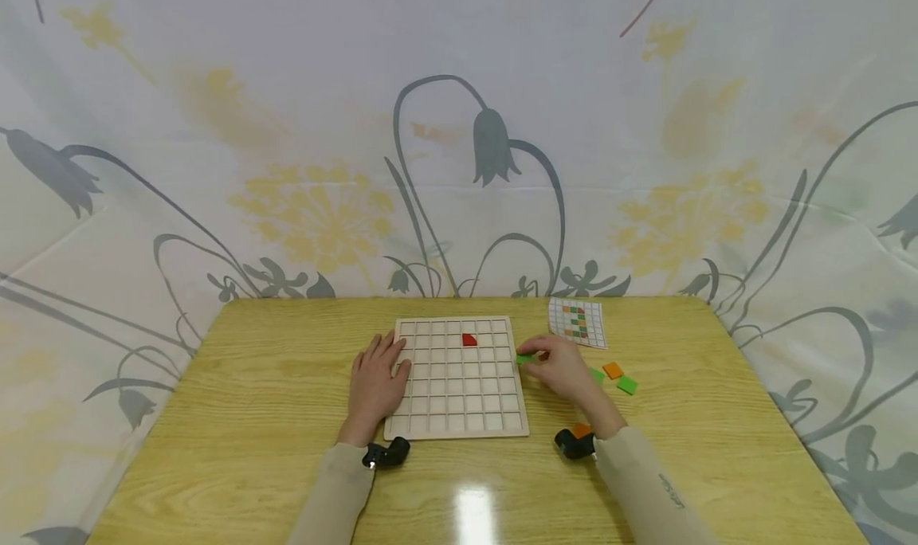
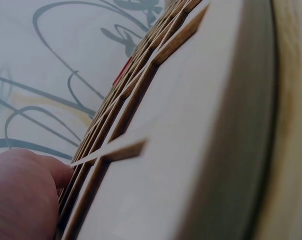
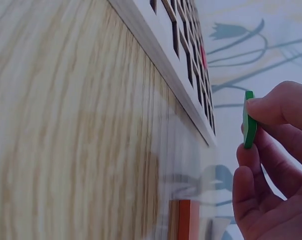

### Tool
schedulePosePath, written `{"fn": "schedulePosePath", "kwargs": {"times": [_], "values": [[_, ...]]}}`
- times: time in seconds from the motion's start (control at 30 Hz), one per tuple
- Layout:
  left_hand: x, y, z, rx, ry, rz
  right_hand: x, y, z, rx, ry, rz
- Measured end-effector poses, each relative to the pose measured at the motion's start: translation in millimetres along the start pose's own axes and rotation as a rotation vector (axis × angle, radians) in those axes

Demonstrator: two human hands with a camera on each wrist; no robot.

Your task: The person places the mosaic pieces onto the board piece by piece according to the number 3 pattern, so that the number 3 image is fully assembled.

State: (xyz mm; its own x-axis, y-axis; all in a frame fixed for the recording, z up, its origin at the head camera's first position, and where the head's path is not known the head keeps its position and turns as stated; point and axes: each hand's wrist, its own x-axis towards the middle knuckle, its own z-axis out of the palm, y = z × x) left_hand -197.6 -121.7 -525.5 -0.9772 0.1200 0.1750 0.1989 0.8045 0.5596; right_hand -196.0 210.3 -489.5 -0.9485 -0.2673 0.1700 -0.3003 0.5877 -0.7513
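Note:
A pale wooden board [image 1: 455,408] with a grid of square cells lies on the table. One red piece [image 1: 469,339] with a rounded corner sits in a cell near the board's far side. My left hand [image 1: 378,379] rests flat along the left edge, fingers pointing away and thumb over the frame. Just off the right edge, my right hand [image 1: 562,366] pinches a green tile [image 3: 249,122] between thumb and fingers. The right wrist view shows this tile edge-on, raised above the table.
A printed card [image 1: 578,322] with a coloured grid pattern lies beyond my right hand. Right of that hand are an orange tile [image 1: 613,370] and a green tile [image 1: 627,386]. Another green tile [image 1: 597,375] and an orange one [image 1: 582,429] are partly hidden by my right arm.

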Motion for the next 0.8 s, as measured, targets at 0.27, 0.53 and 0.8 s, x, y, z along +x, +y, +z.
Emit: {"fn": "schedulePosePath", "kwargs": {"times": [0.27, 0.53, 0.8], "values": [[-0.6, 0.9, -0.9, -0.005, -0.005, -0.006, 11, 0, 11, 0.034, -0.004, 0.034], [-0.2, 0.7, 0.6, 0.004, -0.002, 0.006, 21, -4, 18, 0.029, -0.024, 0.081], [-0.5, 2.4, -2.2, -0.013, -0.005, 0.003, 33, -8, 24, 0.027, -0.05, 0.089]]}}
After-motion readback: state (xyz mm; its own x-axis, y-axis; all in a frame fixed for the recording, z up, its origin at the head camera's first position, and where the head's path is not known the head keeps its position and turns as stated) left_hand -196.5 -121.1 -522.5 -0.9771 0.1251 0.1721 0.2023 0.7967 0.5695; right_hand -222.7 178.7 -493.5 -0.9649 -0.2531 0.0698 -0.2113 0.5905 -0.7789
